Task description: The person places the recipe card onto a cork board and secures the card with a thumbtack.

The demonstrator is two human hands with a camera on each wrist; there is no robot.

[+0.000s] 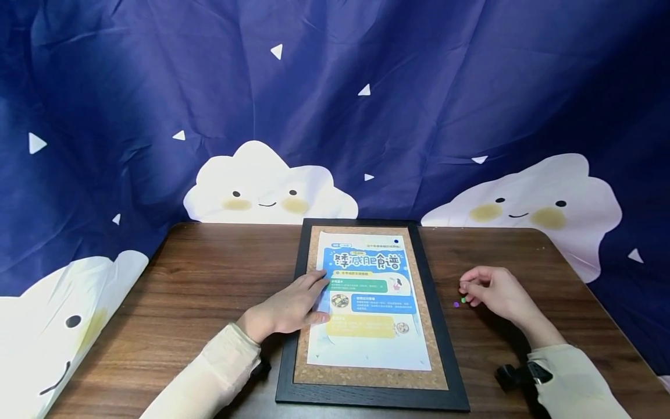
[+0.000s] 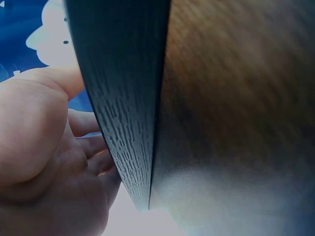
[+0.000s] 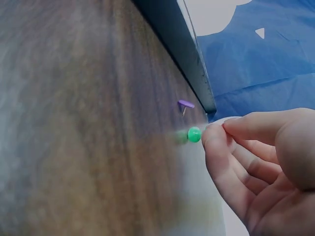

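A sheet of printed paper point(image 1: 373, 349) lies on a black-framed cork board point(image 1: 384, 377). A dark blue thumbtack point(image 1: 396, 241) is at the sheet's upper right corner. My left hand point(image 1: 293, 304) rests over the board's left edge, fingers extended onto the sheet. In the left wrist view its palm is beside the frame's side point(image 2: 125, 98). Right of the board, my right hand point(image 1: 492, 290) pinches at a green thumbtack point(image 3: 194, 134) close to the tabletop, its head showing at the fingertips; its pin is hidden. Beside it lies a purple thumbtack point(image 3: 186, 104), pin showing.
The board lies on a brown wooden table point(image 1: 209, 279). Behind the table hangs a dark blue curtain point(image 1: 324, 87) with white clouds and triangles. A black wrist device point(image 1: 515, 377) is strapped to the right sleeve.
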